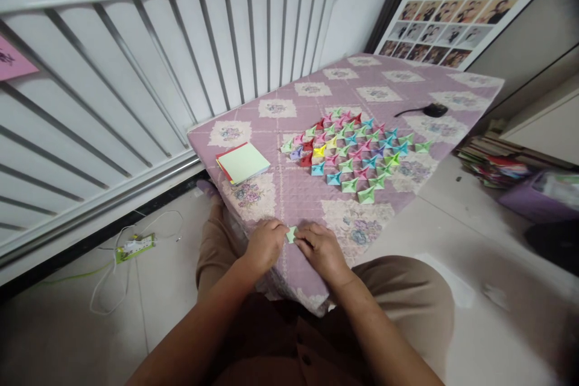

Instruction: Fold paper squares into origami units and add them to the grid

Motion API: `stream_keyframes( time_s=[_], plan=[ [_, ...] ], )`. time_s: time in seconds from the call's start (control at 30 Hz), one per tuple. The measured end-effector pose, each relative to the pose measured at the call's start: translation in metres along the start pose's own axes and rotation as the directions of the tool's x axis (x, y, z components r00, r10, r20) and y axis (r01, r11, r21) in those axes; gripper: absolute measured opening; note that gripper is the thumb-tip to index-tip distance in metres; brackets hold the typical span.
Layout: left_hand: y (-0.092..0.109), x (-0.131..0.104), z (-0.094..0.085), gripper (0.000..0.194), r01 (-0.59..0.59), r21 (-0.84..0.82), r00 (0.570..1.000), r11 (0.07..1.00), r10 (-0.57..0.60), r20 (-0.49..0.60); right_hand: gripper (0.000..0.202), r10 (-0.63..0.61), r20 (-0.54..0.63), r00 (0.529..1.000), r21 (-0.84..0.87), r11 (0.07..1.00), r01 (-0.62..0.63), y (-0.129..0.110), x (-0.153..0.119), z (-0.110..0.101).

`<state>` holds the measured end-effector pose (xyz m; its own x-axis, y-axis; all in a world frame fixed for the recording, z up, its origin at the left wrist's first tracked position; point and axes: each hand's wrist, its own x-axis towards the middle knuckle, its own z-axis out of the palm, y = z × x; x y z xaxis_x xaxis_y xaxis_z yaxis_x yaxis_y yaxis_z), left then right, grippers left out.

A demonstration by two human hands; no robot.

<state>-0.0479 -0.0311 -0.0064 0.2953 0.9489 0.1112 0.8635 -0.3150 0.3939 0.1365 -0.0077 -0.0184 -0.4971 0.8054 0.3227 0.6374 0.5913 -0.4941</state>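
Observation:
Between my two hands is a small pale green piece of folded paper, near the table's front corner. My left hand pinches its left side, fingers closed. From the right, my right hand grips the other side with thumb and fingers together. Beyond them, several small folded paper pieces in green, pink, blue, red and yellow stand in slanting rows. A stack of coloured paper sheets, pale green on top, lies to the left near the table edge.
The table wears a purple flowered cloth. A black object with a thin tail lies at the far right. A white radiator borders the left side, with a power strip on the floor. A photo board leans behind.

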Motion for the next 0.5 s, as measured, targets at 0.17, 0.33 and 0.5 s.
stream_keyframes(
  time_s=[0.17,0.33,0.5],
  plan=[
    [-0.002,0.001,0.001,0.025,0.014,-0.058,1.0,0.998,-0.015,-0.014,0.004,0.079,-0.015,0.997,0.032,0.996,-0.078,-0.008,0.004,-0.002],
    [-0.002,0.001,0.0,0.024,0.053,-0.132,0.998,0.99,-0.056,-0.018,0.006,0.16,-0.021,0.987,0.025,0.987,-0.16,-0.015,0.007,-0.001],
    [-0.003,0.004,-0.006,0.022,0.087,-0.173,0.996,0.981,-0.091,-0.019,0.009,0.193,-0.013,0.981,0.016,0.981,-0.192,-0.016,0.008,0.001]
  ],
)
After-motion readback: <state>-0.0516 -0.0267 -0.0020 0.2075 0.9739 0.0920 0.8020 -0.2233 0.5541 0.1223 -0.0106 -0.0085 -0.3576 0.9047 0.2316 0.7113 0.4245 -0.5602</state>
